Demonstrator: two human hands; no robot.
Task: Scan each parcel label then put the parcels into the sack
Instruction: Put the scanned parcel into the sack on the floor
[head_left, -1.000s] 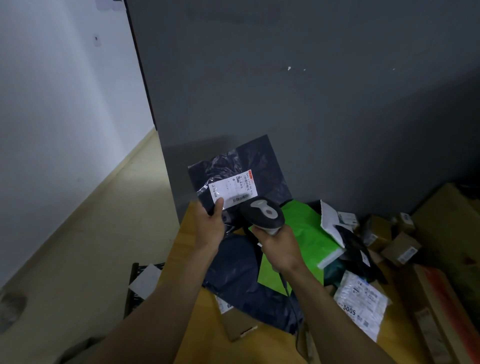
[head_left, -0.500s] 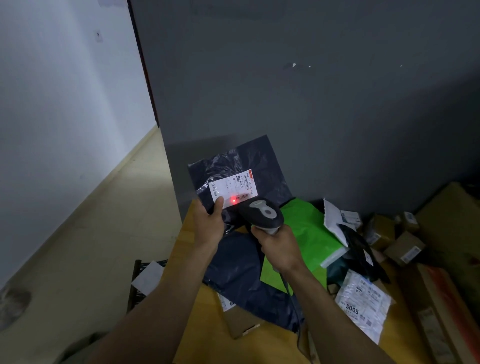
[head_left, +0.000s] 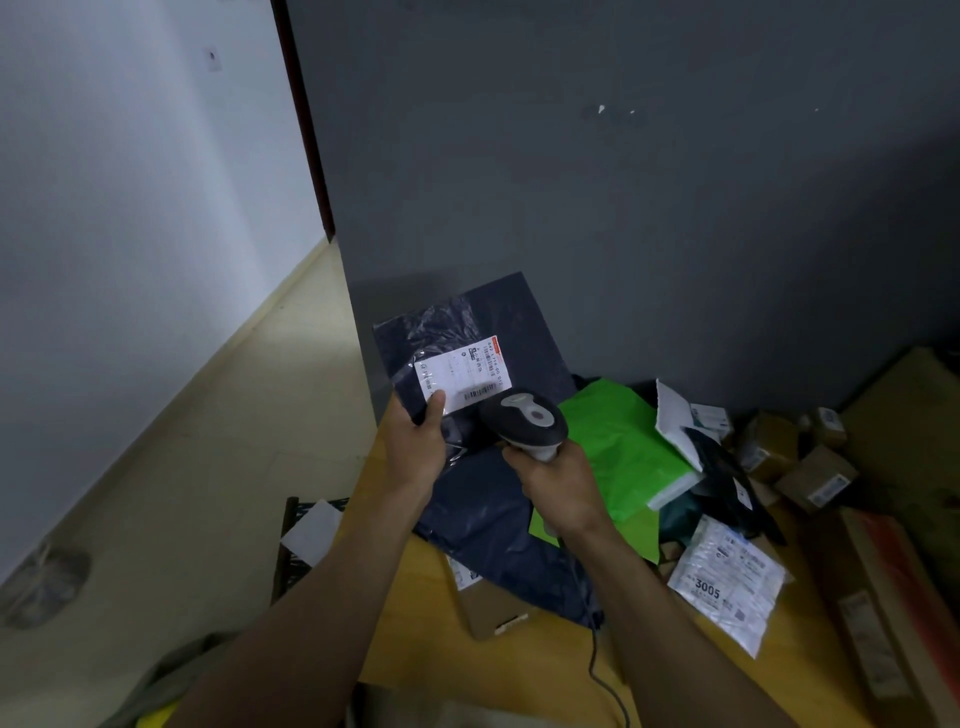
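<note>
Now pressing the left thumb (head_left: 435, 408) on the bottom corner of the white label (head_left: 465, 376), and curling the left hand (head_left: 415, 447) round the low edge of the dark parcel (head_left: 498, 322). Holding that parcel up in the air, label side facing this way, above the yellow table (head_left: 431, 660) and in front of the grey wall (head_left: 623, 208). Squeezing the right hand (head_left: 561, 488) tight round the handle of the scanner (head_left: 524, 418). Pointing the scanner's head up at the label, just under the barcode, very near the parcel. Letting a thin cable (head_left: 597, 670) hang down from the handle over the table. Standing over more parcels lying on the table: another dark bag (head_left: 493, 514) under the hands, a green bag (head_left: 613, 441) beside it, a white bag (head_left: 727, 577) marked 3005, and small brown boxes (head_left: 813, 475) by the wall.
</note>
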